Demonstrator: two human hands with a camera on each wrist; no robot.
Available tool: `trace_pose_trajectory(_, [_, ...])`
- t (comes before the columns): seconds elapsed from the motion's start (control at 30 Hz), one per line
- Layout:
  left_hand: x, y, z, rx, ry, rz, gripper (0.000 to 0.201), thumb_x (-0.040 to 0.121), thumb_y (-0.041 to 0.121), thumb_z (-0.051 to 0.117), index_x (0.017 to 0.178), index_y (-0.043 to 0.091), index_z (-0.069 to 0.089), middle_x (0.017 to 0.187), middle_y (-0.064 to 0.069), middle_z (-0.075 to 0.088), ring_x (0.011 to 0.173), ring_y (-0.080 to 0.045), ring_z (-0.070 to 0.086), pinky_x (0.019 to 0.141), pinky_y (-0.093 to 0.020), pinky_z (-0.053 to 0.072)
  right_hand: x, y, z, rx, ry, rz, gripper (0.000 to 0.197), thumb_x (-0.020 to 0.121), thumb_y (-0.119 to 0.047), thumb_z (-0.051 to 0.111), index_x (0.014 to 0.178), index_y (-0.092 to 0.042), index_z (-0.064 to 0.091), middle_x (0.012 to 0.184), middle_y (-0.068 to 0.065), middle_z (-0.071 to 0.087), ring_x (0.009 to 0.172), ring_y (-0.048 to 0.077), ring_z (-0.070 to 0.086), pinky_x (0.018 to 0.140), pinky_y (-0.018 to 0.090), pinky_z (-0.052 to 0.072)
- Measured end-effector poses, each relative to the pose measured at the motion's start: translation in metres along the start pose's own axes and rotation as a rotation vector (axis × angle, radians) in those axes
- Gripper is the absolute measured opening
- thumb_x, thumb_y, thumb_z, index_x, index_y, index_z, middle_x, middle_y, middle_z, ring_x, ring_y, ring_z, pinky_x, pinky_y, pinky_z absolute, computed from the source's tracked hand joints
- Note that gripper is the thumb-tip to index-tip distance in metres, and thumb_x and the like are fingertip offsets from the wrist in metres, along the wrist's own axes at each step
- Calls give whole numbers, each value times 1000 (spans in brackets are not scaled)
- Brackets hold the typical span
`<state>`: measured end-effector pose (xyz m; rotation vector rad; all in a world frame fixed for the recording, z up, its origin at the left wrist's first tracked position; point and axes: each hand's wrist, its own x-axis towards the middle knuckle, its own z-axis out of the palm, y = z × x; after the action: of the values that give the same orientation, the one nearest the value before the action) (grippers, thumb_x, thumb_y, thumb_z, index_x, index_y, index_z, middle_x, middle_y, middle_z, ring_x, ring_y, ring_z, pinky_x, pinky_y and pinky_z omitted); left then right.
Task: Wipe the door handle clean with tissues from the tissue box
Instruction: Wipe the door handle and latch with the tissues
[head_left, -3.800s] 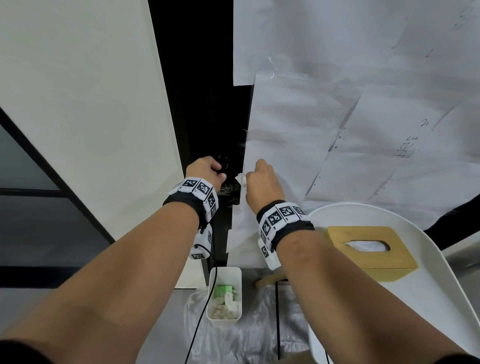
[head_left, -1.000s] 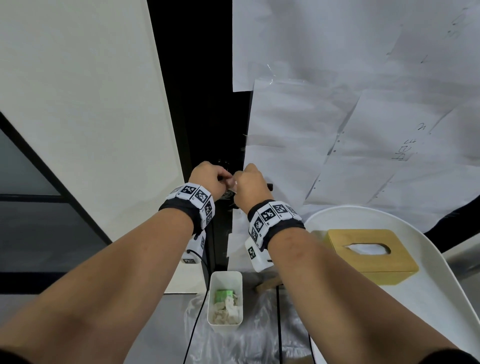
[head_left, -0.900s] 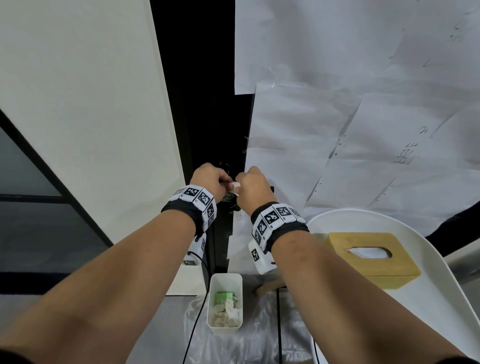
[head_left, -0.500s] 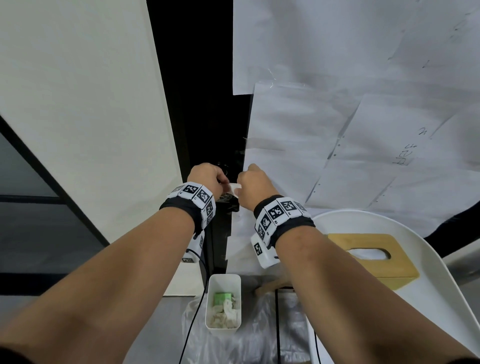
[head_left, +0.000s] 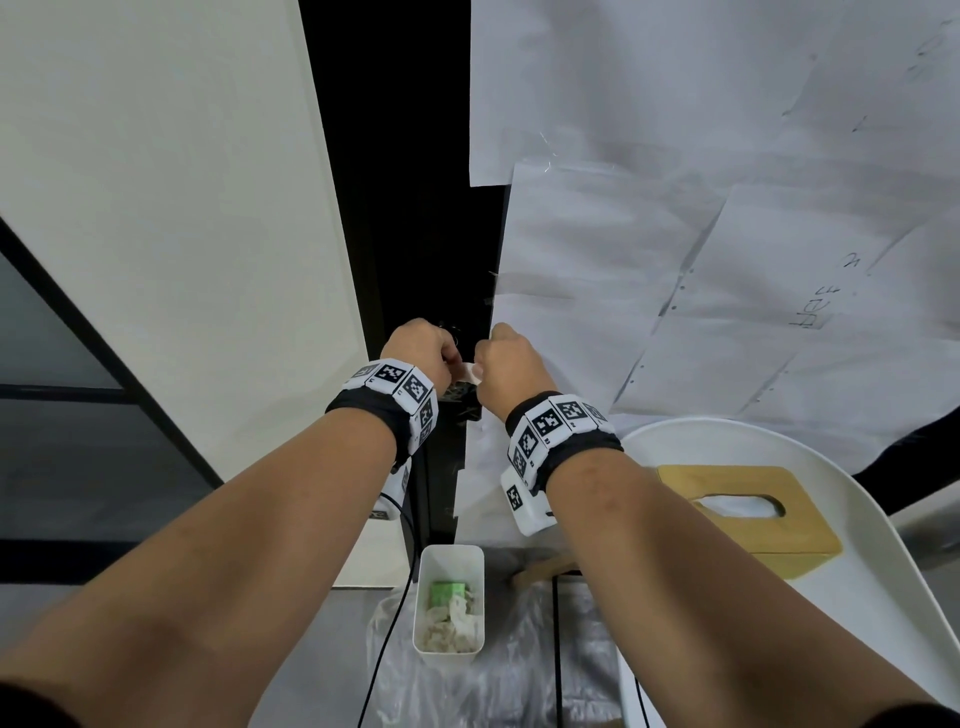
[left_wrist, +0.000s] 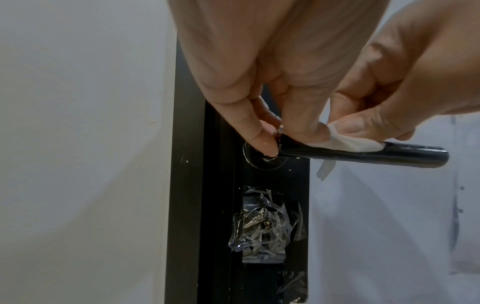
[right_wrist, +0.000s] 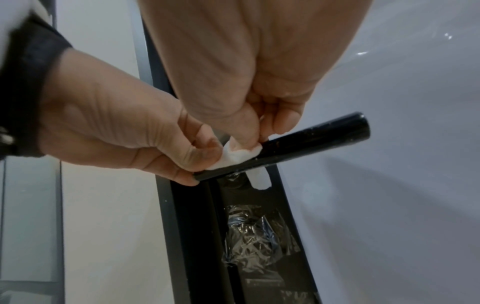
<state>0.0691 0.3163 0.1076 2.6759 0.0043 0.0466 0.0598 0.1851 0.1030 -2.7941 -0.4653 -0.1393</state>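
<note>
The black door handle is a lever that sticks out to the right from the dark door edge. My left hand pinches it at its pivot end. Right beside it, my right hand pinches a folded white tissue and presses it on top of the handle. From the head view both hands nearly touch, with the tissue between them, and they hide most of the handle. The wooden tissue box stands lower right on a white round table.
A small white bin with used tissues stands on the floor below the hands, on clear plastic sheeting. Crumpled clear tape covers the lock under the handle. White paper sheets hang on the door at the right.
Since 3.8 s ago my right hand has slid the tissue left along the handle, close to my left hand. Over the last second both hands only shifted slightly.
</note>
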Motion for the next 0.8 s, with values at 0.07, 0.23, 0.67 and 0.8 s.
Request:
trace_pose_trajectory(0.07, [-1,0,-1,28,-9,10,17,83,15,64,96,22,73,101,-1,69,96,-19,64,81,-27,51,-4,1,-1,-12,-2,-7,10,81,1,56,90,-1,59,105,15,49,92,31,52,71,35,46])
trace_pose_trajectory(0.23, [1,3,-4,52,-43,-10,18,83,18,67,100,22,72,105,-2,68,99,-20,64,85,-29,52,-5,-2,-5,-50,-43,-10,16,77,2,57,93,-2,57,107,16,49,94,32,53,72,34,46])
trace_pose_trajectory(0.67, [3,10,-8,70,-127,-104,15,85,19,72,98,26,74,113,-2,63,99,-22,64,86,-34,56,5,-2,-5,11,-13,35,9,83,-2,55,91,-1,60,107,16,52,94,32,55,68,30,39])
trace_pose_trajectory(0.8, [3,8,-7,92,-102,-78,14,83,20,73,96,26,72,111,0,58,101,-22,62,87,-36,55,-1,0,-1,-10,-11,2,17,80,-1,58,97,-2,56,105,16,50,93,32,54,67,32,42])
